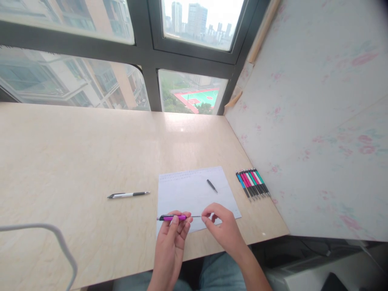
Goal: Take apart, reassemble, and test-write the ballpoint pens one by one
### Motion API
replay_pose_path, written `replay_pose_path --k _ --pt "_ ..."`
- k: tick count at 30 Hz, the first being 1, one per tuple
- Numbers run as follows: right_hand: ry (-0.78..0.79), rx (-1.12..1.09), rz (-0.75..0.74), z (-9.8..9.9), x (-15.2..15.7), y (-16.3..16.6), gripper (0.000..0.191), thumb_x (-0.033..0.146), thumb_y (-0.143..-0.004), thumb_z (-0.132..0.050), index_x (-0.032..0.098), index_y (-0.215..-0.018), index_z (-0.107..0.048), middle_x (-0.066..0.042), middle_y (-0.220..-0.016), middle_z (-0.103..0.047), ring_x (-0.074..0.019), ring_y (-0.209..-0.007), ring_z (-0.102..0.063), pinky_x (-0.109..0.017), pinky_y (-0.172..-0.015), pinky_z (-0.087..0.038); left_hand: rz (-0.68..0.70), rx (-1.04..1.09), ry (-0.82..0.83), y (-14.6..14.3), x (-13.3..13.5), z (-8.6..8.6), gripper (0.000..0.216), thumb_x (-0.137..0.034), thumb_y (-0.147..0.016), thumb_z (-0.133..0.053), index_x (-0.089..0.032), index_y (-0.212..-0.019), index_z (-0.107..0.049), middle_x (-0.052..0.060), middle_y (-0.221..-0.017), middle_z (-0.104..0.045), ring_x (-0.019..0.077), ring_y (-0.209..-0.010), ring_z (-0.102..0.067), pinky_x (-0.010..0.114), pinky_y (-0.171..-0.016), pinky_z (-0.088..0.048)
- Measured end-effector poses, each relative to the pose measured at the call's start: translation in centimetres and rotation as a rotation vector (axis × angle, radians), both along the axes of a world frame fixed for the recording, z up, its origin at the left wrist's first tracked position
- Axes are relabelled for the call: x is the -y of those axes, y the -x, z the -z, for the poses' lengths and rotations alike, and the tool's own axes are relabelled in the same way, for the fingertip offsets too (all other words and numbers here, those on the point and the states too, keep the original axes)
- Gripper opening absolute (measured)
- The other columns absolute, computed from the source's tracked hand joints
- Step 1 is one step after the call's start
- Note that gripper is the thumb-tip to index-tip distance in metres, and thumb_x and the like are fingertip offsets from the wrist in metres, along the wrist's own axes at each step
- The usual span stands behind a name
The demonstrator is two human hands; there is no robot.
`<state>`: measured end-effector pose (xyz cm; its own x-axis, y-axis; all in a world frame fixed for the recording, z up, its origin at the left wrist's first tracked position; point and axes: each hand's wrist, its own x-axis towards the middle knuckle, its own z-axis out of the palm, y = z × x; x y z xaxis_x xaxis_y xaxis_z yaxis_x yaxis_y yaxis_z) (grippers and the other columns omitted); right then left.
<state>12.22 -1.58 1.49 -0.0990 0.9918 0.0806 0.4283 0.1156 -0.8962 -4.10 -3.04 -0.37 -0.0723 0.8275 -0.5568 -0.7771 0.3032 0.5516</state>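
Note:
My left hand (pixel 173 234) grips a magenta pen barrel (pixel 172 217) and holds it level above the near edge of a white sheet of paper (pixel 194 194). A thin refill (pixel 196 216) sticks out of the barrel's right end. My right hand (pixel 220 224) pinches the tip of that refill between thumb and forefinger. A small black pen tip piece (pixel 211 185) lies loose on the paper, farther from me.
A white and black pen (pixel 128 195) lies on the beige desk (pixel 75 161) to the left. Several coloured pens (pixel 253 184) lie side by side at the right, beside a floral wall panel (pixel 318 121). A thin white curved bar (pixel 57 238) shows at bottom left. Windows stand behind the desk.

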Motion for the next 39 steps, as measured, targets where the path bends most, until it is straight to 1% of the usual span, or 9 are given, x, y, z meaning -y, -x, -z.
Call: replay_pose_path --k 4,11,13,16,19,21,26,32,39 --pt "-0.045 0.058 -0.024 -0.2 0.1 0.0 0.013 0.009 -0.080 -0.057 0.021 -0.081 -0.062 -0.001 -0.082 -0.064 -0.0151 -0.077 -0.059 -0.025 -0.064 -0.047 0.043 -0.004 0.002 -0.2 0.1 -0.3 0.032 -0.026 -0.070 -0.082 -0.014 -0.093 -0.064 0.011 -0.091 -0.075 0.0199 -0.082 -0.073 0.027 -0.080 -0.059" --pt "-0.070 0.188 -0.158 -0.7 0.2 -0.6 0.033 0.008 -0.086 -0.050 0.025 -0.110 -0.065 -0.003 -0.094 -0.063 -0.0157 -0.086 -0.060 -0.029 -0.078 -0.049 0.019 -0.019 0.002 0.2 0.0 -0.2 0.031 -0.026 -0.069 -0.082 -0.014 -0.092 -0.065 0.010 -0.092 -0.075 0.0202 -0.082 -0.073 0.027 -0.079 -0.059" --pt "-0.066 0.200 -0.129 -0.1 -0.1 -1.1 0.031 0.009 -0.087 -0.049 0.025 -0.109 -0.066 -0.003 -0.093 -0.063 -0.0156 -0.083 -0.060 -0.028 -0.073 -0.050 -0.024 -0.027 0.004 0.7 -0.2 -0.1 0.029 -0.024 -0.070 -0.081 -0.014 -0.093 -0.065 0.011 -0.092 -0.075 0.0194 -0.082 -0.073 0.026 -0.077 -0.060" --pt "-0.078 0.247 0.000 1.3 -1.1 -1.8 0.027 0.011 -0.087 -0.048 0.022 -0.103 -0.067 -0.004 -0.090 -0.064 -0.0162 -0.079 -0.061 -0.025 -0.063 -0.049 -0.077 -0.032 0.006 1.0 -0.3 -0.1 0.023 -0.020 -0.074 -0.077 -0.014 -0.094 -0.066 0.011 -0.093 -0.075 0.0184 -0.082 -0.073 0.025 -0.075 -0.060" --pt "-0.144 0.401 0.152 2.4 -2.6 -2.1 0.029 0.012 -0.087 -0.046 0.020 -0.106 -0.067 -0.006 -0.090 -0.066 -0.0189 -0.082 -0.062 -0.029 -0.070 -0.050 -0.083 -0.014 0.016 0.7 -0.1 -0.1 0.017 -0.017 -0.078 -0.073 -0.013 -0.093 -0.066 0.011 -0.092 -0.075 0.0175 -0.079 -0.073 0.025 -0.074 -0.060" --pt "-0.190 0.496 0.198 2.9 -3.6 -2.0 0.031 0.012 -0.087 -0.045 0.019 -0.108 -0.067 -0.007 -0.089 -0.066 -0.0205 -0.086 -0.062 -0.032 -0.077 -0.049 -0.073 0.000 0.030 0.4 0.1 -0.1 0.015 -0.016 -0.079 -0.071 -0.013 -0.093 -0.065 0.012 -0.091 -0.075 0.0174 -0.078 -0.073 0.024 -0.073 -0.060" --pt "-0.243 0.602 0.241 3.4 -5.4 -1.3 0.027 0.012 -0.086 -0.045 0.019 -0.098 -0.068 -0.007 -0.089 -0.067 -0.0212 -0.087 -0.060 -0.032 -0.075 -0.047 -0.081 0.004 0.049 0.3 0.2 -0.5 0.013 -0.013 -0.080 -0.069 -0.013 -0.093 -0.065 0.013 -0.092 -0.075 0.0177 -0.079 -0.073 0.024 -0.073 -0.060" --pt "-0.305 0.601 0.207 3.7 -6.5 -0.3 0.028 0.003 -0.082 -0.046 0.022 -0.087 -0.065 -0.008 -0.089 -0.064 -0.0235 -0.089 -0.054 -0.034 -0.073 -0.046 -0.069 0.012 0.053 0.4 0.0 -0.8 0.013 -0.014 -0.080 -0.069 -0.013 -0.092 -0.065 0.013 -0.093 -0.075 0.0174 -0.078 -0.073 0.024 -0.073 -0.060" --pt "-0.325 0.620 0.139 3.7 -7.2 -0.6 0.029 0.000 -0.082 -0.048 0.021 -0.089 -0.066 -0.008 -0.088 -0.065 -0.0243 -0.090 -0.053 -0.038 -0.079 -0.044 -0.075 0.017 0.067 0.8 -0.1 -0.4 0.014 -0.012 -0.080 -0.069 -0.013 -0.093 -0.065 0.012 -0.094 -0.074 0.0168 -0.078 -0.073 0.023 -0.073 -0.060"
